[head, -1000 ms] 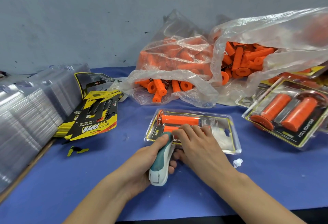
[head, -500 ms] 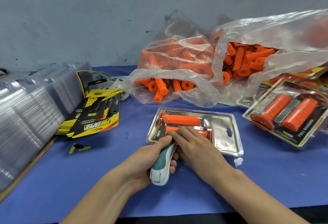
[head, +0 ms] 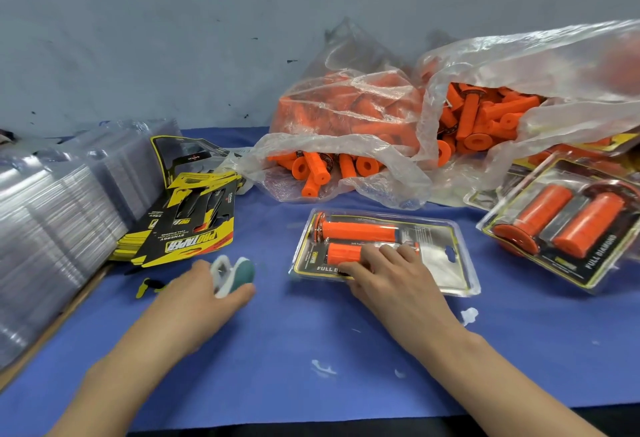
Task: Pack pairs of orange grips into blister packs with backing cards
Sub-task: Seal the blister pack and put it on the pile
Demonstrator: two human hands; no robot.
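Nearest me, on the blue table cover, a few white scraps lie just in front of the blister pack, my landmark here. The right hand lies on that pack's near left part. Its fingers are almost straight and spread, pressing the clear shell down and gripping nothing. The fingertips cover part of the nearer orange grip. The farther orange grip lies parallel just behind it, and both sit under the shell on a black and yellow backing card.

Left of the pack and apart from it, the left hand is curled round a teal and white stapler. Motion smears it, so stapler is my best reading. Farther left of the pack I see a loose stack of yellow backing cards, and beyond those a long row of empty clear blisters. Right of the pack, a finished pack with 2 grips rests tilted. Behind the pack, against the grey wall, 2 clear plastic bags hold loose orange grips.
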